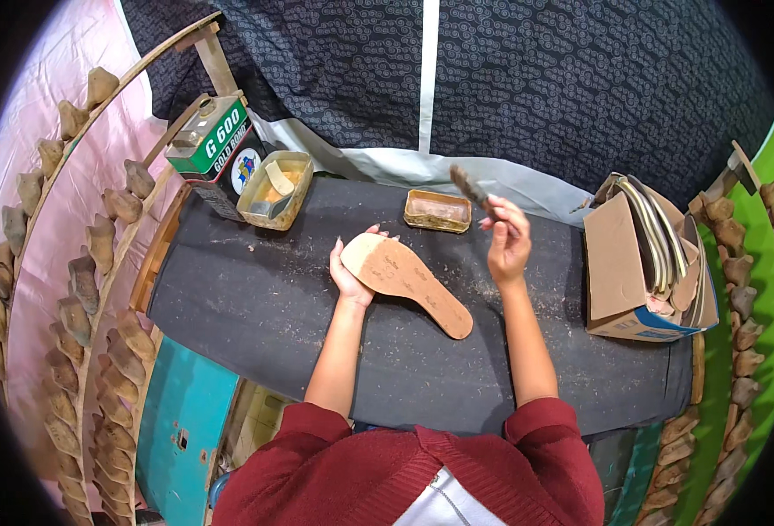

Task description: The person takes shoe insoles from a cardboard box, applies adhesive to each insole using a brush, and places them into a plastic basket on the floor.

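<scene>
At left, a metal can (207, 149) and a yellowish container (268, 219) are seen. By the fingers of the left hand (350, 279), a tan insole (413, 285) is grasped at its wide end, over the dark tabletop (404, 377). Behind, a small tray (437, 226) is placed. A narrow tool (470, 186) is gripped by the right hand (510, 248). At right, a cardboard box (613, 267) is standing.
</scene>
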Tool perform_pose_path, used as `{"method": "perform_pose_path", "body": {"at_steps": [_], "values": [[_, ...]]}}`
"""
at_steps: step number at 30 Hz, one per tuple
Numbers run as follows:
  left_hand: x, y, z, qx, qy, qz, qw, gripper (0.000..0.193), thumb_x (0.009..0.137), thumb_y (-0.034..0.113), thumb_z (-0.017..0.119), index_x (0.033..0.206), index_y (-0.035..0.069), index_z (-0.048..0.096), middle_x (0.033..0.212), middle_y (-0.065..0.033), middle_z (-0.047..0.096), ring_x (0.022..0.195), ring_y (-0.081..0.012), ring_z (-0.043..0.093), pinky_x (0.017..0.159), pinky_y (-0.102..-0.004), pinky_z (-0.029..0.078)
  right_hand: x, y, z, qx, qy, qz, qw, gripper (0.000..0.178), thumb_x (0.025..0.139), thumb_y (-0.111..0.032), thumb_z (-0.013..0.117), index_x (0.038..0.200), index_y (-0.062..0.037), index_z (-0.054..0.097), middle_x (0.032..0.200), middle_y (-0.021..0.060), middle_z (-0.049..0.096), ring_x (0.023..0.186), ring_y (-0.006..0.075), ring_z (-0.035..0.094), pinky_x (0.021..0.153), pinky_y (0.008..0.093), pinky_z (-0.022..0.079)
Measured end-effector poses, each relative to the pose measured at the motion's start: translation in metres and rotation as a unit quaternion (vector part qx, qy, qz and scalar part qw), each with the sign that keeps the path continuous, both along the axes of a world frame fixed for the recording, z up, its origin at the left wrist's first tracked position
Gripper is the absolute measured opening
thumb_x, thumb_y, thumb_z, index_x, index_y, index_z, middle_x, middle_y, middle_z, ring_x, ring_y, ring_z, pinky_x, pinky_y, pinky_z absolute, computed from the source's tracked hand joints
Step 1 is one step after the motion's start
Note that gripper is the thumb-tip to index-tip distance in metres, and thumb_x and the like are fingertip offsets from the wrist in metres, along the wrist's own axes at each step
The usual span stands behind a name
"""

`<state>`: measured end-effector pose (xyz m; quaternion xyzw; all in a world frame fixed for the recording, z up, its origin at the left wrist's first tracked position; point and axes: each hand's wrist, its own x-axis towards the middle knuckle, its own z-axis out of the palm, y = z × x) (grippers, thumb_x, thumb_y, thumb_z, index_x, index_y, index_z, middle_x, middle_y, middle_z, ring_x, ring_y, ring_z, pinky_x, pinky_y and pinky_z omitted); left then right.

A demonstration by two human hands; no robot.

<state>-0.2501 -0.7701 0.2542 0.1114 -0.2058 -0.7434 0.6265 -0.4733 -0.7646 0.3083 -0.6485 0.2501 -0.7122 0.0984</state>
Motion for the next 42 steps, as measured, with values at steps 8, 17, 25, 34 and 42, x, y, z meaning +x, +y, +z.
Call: {"method": "perform_pose_path", "body": {"at_steps": [8,17,25,34,42], "values": [[0.000,-0.006,-0.010,-0.001,0.026,0.007,1.000,0.053,0.077,0.044,0.029,0.093,-0.001,0.051,0.093,-0.0162,0.055,0.095,-0.0342,0.049,0.089,-0.0426,0.034,0.003,-0.002,-0.016,0.141,-0.130,-0.015,0.981,0.014,0.087,-0.009,0.040,0.098,-0.0020,0.043,0.101,0.0099,0.051,0.065,0.0079,0.051,0.058,0.0202,0.045],[0.001,-0.009,-0.014,-0.010,-0.042,0.053,0.998,0.052,0.077,0.044,0.028,0.093,0.000,0.051,0.093,-0.0137,0.055,0.091,-0.0267,0.051,0.082,-0.0356,0.039,0.037,0.048,-0.004,0.183,-0.310,0.065,0.930,0.016,0.089,-0.022,0.038,0.094,-0.0063,0.038,0.091,0.0109,0.051,0.053,0.0116,0.048,0.045,0.0222,0.042],[0.003,-0.011,-0.013,-0.027,-0.074,0.040,0.996,0.053,0.080,0.045,0.025,0.096,0.001,0.049,0.098,-0.0135,0.054,0.094,-0.0261,0.050,0.085,-0.0358,0.037,0.078,0.084,-0.014,0.200,-0.316,0.137,0.917,0.012,0.089,-0.018,0.035,0.091,-0.0063,0.037,0.093,0.0150,0.050,0.054,0.0129,0.049,0.047,0.0218,0.043],[0.002,-0.006,-0.008,-0.057,-0.102,0.049,0.992,0.062,0.079,0.058,0.027,0.096,0.002,0.048,0.098,-0.0121,0.053,0.094,-0.0233,0.049,0.084,-0.0336,0.036,0.087,0.102,-0.026,0.204,-0.309,0.186,0.910,0.012,0.089,-0.017,0.035,0.095,-0.0064,0.034,0.098,0.0165,0.046,0.058,0.0150,0.051,0.048,0.0250,0.046],[0.002,-0.007,-0.011,-0.104,-0.128,0.059,0.985,0.076,0.072,0.071,0.024,0.100,0.003,0.045,0.102,-0.0115,0.051,0.097,-0.0228,0.047,0.086,-0.0336,0.036,0.085,0.099,-0.028,0.209,-0.317,0.181,0.907,0.012,0.089,-0.017,0.035,0.095,-0.0068,0.034,0.099,0.0165,0.046,0.059,0.0145,0.052,0.050,0.0248,0.047]]}}
